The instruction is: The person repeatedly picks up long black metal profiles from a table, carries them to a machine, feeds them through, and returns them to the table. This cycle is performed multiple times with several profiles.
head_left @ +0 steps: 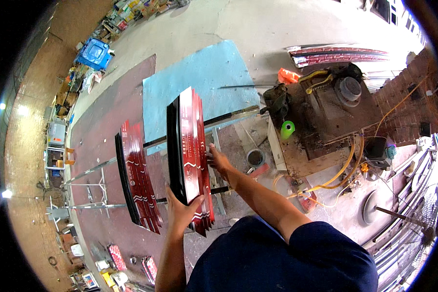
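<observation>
A bundle of long profile strips [191,155], black along its left side and covered in red-and-white printed film, is in front of me. My left hand [181,210] grips its near end, with the thumb over the printed face and the fingers partly hidden at the left side. At the bundle's right edge is my right hand [220,161], its fingertips against the strips and partly hidden by them. To the left, a second bundle of similar strips [137,180] lies across the dark rails [155,141] of a metal stand.
Right of me stands a dirty machine table [301,141] with a green spool [287,129] and yellow hoses [348,168]. A pedestal fan [418,233] stands farther right. A blue sheet [199,82] covers floor beyond the rails. More red strips [338,54] lie at the back.
</observation>
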A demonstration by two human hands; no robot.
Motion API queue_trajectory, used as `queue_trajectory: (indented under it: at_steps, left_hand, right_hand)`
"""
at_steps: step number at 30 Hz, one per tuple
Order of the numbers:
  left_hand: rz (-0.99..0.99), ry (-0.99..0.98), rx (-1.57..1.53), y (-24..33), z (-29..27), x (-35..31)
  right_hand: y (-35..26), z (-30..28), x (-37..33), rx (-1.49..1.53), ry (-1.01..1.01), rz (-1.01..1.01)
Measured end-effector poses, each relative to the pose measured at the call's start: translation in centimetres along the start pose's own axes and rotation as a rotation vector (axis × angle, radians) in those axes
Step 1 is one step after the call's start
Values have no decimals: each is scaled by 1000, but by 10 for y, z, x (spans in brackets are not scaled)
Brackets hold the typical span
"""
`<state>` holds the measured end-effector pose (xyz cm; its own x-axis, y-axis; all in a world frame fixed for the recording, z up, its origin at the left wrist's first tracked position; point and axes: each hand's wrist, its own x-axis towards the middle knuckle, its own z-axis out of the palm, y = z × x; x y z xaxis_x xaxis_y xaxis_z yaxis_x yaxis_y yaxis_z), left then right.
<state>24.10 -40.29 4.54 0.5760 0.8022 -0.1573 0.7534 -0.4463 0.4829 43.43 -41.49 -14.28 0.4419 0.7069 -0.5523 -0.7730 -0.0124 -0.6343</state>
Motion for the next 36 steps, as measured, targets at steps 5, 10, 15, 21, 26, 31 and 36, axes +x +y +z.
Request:
queue_trajectory:
  at_steps: [5,10,15,21,26,31,36]
  left_hand:
    - [-95,-120,-173,16,-8,16]
    - [-158,-183,-518,-4,-8,22]
    - [-259,-212,-523,2,-13,29]
    - [-298,-248,-594,12,-15,37]
    - [-357,-233,-562,8,-16,31]
    - [-352,-243,-546,-1,-16,32]
    - [-367,-245,-545,18,-16,34]
  right_hand:
    - [16,9,20,188,-126,170]
    - [29,17,18,398,-206,216]
    - [12,17,12,337,-178,251]
    - [44,13,41,349,-147,191]
    - [23,15,17,223,-162,206]
    - [2,12,2,236,-189,185]
    - [0,13,4,402,-235,119]
